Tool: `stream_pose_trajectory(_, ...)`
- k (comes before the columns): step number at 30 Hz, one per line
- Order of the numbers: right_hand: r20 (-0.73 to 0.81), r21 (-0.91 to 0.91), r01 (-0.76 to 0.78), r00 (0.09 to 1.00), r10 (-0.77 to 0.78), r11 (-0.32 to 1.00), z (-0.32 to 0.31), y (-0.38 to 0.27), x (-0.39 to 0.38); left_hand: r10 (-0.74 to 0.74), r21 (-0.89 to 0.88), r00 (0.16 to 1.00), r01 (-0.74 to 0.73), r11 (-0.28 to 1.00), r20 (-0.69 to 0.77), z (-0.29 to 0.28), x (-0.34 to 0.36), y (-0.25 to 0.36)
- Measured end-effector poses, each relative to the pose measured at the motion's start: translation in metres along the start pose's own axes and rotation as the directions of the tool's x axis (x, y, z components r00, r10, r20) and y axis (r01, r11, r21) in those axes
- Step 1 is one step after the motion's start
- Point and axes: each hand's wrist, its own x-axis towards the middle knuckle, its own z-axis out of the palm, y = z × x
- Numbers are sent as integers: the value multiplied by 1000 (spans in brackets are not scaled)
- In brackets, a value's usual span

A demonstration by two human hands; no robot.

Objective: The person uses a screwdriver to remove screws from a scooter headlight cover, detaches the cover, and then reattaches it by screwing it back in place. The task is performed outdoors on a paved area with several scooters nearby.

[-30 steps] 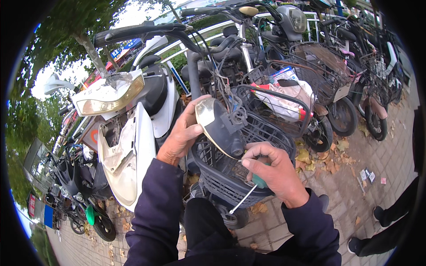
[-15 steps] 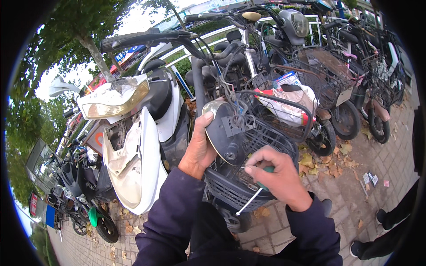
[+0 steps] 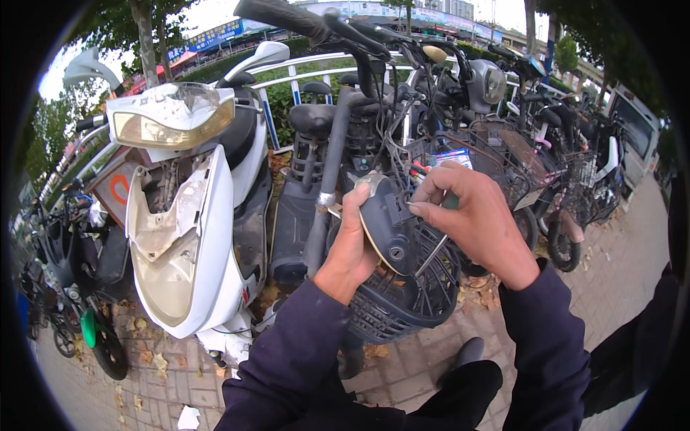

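My left hand is closed around the edge of a headlight unit, thumb on top near its clear lens. The unit's dark back faces up, with a round key lock at its lower end. Close to its right side, my right hand pinches with thumb and forefinger; whatever is between the tips is too small to make out. A screwdriver with a green handle is tucked in the same palm, its shaft slanting down over the black basket. Loose cables hang above the headlight unit.
A white scooter with its front panel opened stands to the left. Dark handlebars reach over the top. More bikes with baskets line the right, before a white railing. A person in dark clothing stands at the right edge.
My right hand has moved up from beside the key lock to the upper part of the headlight unit. The left hand keeps its hold. The whole view has shifted.
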Motion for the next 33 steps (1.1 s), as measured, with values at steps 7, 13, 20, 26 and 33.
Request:
stream_pose_trajectory(7,63,-115,-21,998,28,993,8,-25,12,-50,-61,998,52,997,44,-8,-2,-2)
stream_pose_trajectory(13,126,-288,-62,987,103,955,14,-42,25,-28,-79,999,30,996,27,-14,4,-6)
stream_pose_trajectory(20,135,-383,-69,982,130,921,20,-48,29,21,-77,999,-18,997,30,-19,10,-14)
stream_pose_trajectory(26,121,-419,48,993,3,907,25,-48,25,33,-96,998,-29,995,47,-19,8,-13)
stream_pose_trajectory(33,120,-422,26,992,28,906,24,-47,24,53,-66,997,-50,997,47,-20,9,-14)
